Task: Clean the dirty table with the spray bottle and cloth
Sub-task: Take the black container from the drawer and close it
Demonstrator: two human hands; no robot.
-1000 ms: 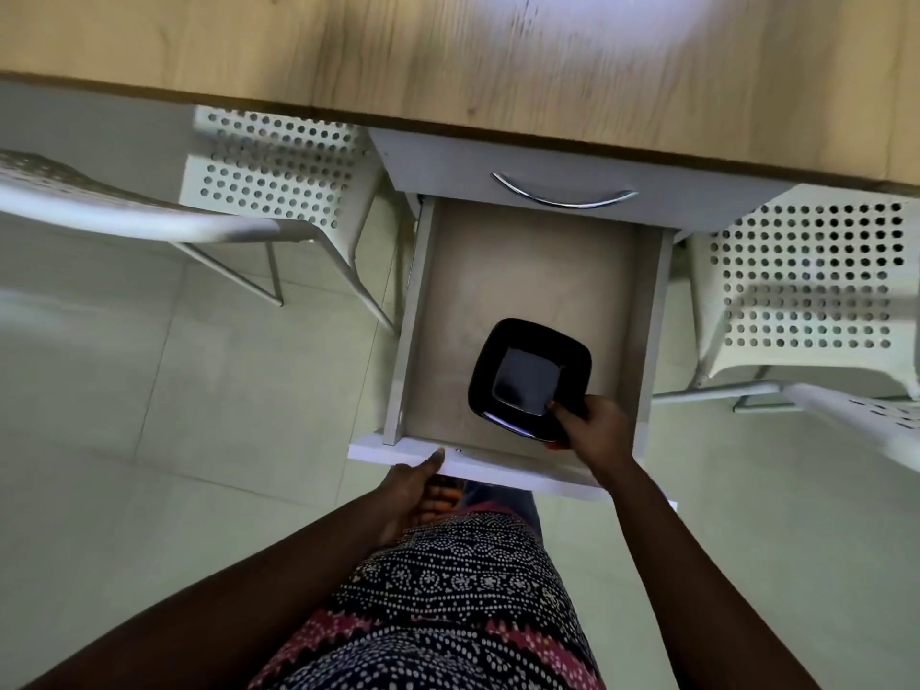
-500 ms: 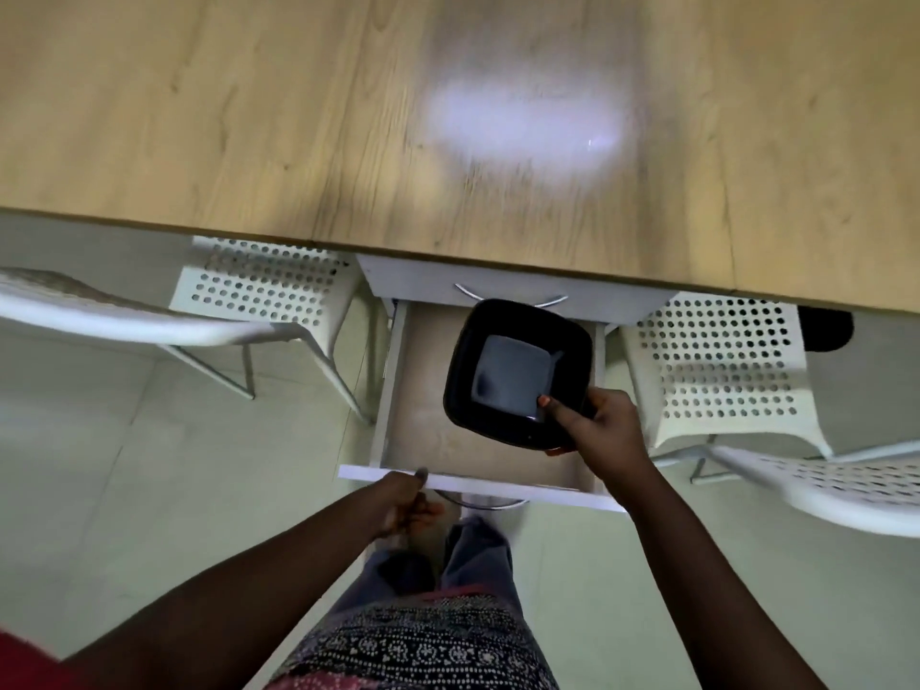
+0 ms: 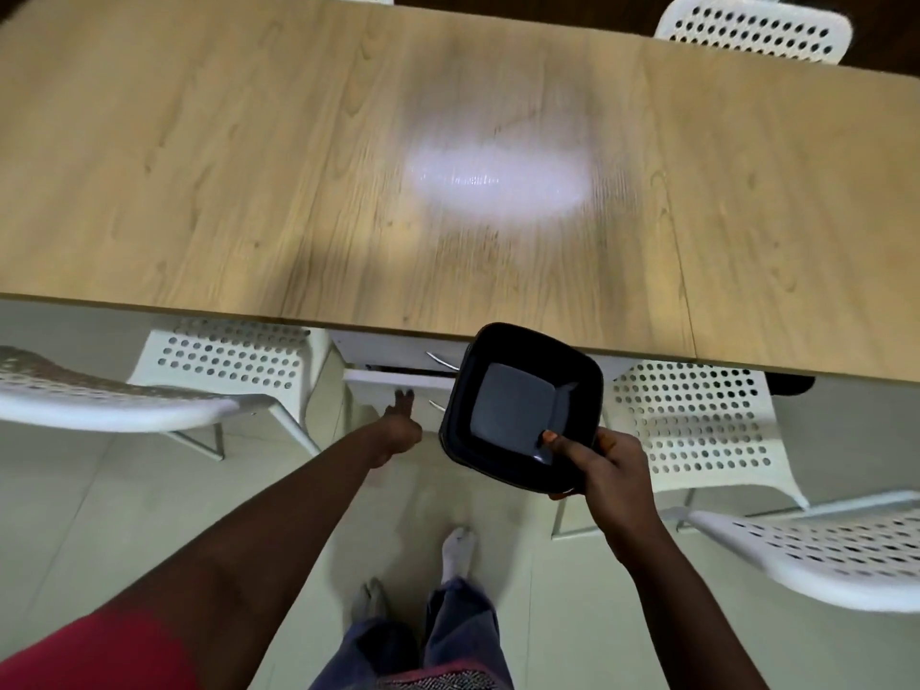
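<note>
two hands: right hand point(image 3: 615, 473) grips black bowl point(image 3: 522, 408) | left hand point(image 3: 398, 425) fingers straight on drawer point(image 3: 398, 383) | wood table point(image 3: 249, 166)

I see a light wood-grain table point(image 3: 199, 166) with a pale whitish glare patch at its middle. The square bowl point(image 3: 522, 410) in my right hand point(image 3: 610, 470) is glossy black. The chairs point(image 3: 697, 420) are white, dotted with round holes. The drawer front point(image 3: 398, 385) is white, my sleeve point(image 3: 99, 649) red, my trousers point(image 3: 448, 634) blue-grey, the floor point(image 3: 99, 490) pale cream
</note>
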